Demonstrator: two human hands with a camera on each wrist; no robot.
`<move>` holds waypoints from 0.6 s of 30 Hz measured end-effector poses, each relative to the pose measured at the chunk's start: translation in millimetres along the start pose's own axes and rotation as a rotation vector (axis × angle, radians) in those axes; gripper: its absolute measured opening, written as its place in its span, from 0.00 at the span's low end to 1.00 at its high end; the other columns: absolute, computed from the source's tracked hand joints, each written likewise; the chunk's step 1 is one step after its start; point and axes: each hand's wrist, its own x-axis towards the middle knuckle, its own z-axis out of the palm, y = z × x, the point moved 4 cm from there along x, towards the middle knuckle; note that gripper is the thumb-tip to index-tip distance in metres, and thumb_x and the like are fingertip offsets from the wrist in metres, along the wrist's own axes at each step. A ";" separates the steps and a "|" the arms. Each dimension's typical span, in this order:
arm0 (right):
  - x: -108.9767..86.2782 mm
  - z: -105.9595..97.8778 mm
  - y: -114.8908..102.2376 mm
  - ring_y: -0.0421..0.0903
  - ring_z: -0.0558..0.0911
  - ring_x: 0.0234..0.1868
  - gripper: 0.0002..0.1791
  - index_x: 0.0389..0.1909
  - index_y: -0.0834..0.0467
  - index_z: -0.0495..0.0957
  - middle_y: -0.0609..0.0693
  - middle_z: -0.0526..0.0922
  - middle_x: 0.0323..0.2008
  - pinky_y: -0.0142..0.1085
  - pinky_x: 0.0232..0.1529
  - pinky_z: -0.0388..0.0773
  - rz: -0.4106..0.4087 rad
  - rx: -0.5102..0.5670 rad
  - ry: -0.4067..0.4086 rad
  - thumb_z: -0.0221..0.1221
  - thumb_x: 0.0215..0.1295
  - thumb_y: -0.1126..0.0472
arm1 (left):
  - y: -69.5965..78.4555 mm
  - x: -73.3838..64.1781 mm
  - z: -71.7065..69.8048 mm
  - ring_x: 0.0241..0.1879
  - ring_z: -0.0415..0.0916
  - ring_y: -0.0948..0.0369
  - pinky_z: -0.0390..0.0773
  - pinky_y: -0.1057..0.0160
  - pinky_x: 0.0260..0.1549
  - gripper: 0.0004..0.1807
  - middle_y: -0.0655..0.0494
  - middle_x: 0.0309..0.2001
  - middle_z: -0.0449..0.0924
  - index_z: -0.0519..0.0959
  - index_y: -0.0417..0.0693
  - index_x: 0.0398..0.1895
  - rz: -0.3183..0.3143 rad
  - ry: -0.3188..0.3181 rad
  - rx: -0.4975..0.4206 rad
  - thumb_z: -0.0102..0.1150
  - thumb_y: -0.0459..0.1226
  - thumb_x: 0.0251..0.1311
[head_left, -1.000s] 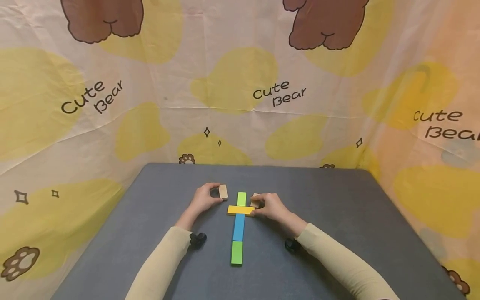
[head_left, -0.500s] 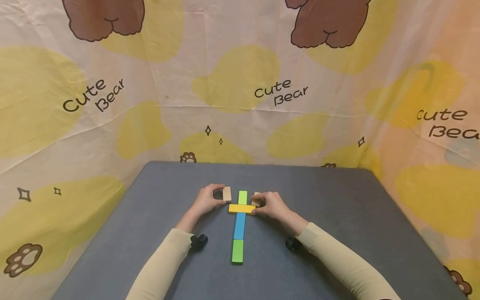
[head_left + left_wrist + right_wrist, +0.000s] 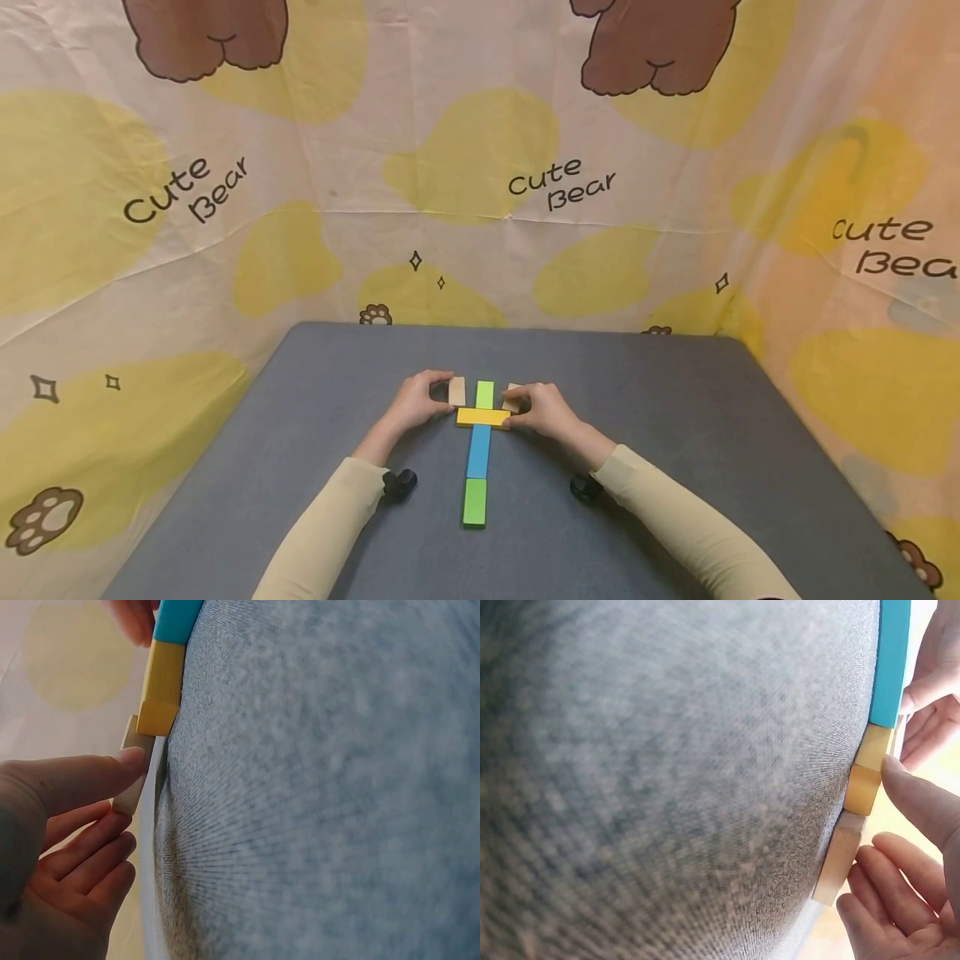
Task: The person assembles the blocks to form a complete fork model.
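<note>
My left hand (image 3: 414, 403) pinches a plain wooden block (image 3: 457, 392) between thumb and fingers, close behind the left end of the yellow block (image 3: 480, 417). In the left wrist view the thumb lies on that block's face, right by the yellow end. My right hand (image 3: 547, 412) grips at a second plain wooden block (image 3: 838, 859) behind the yellow block's right end. Its thumb touches the yellow block while the fingers curl at the wooden one, partly hiding it in the head view. A light green block (image 3: 485, 394) stretches back between the two wooden blocks.
A blue block (image 3: 479, 451) runs from the yellow block toward the front, followed by another green block (image 3: 475, 502). All lie on a grey cloth-covered table (image 3: 600, 533). A printed bear curtain (image 3: 465, 158) encloses the back and sides.
My left hand has brought its wooden block to the right and slightly nearer, up to the yellow block's left end. The right hand has hardly moved.
</note>
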 end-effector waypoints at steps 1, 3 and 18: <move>-0.1 0.0 0.0 0.44 0.81 0.45 0.29 0.51 0.56 0.83 0.50 0.88 0.47 0.44 0.52 0.78 -0.001 -0.002 0.000 0.75 0.45 0.52 | 0.0 -0.1 0.5 0.64 0.71 0.46 0.70 0.46 0.63 0.32 0.45 0.60 0.78 0.76 0.45 0.60 0.001 -0.002 0.003 0.73 0.34 0.47; 0.0 0.2 0.5 0.45 0.81 0.45 0.29 0.51 0.55 0.83 0.50 0.87 0.47 0.44 0.51 0.78 -0.002 -0.007 0.002 0.75 0.45 0.52 | 0.0 -0.3 1.2 0.64 0.72 0.47 0.70 0.46 0.63 0.32 0.45 0.60 0.78 0.76 0.46 0.60 0.003 -0.004 0.011 0.73 0.34 0.47; 1.2 2.0 2.9 0.43 0.80 0.42 0.29 0.51 0.55 0.83 0.49 0.87 0.47 0.43 0.50 0.78 0.003 -0.007 0.003 0.75 0.45 0.51 | 1.2 0.0 4.4 0.64 0.72 0.47 0.71 0.47 0.64 0.33 0.45 0.60 0.78 0.76 0.44 0.60 -0.033 -0.042 0.036 0.73 0.34 0.47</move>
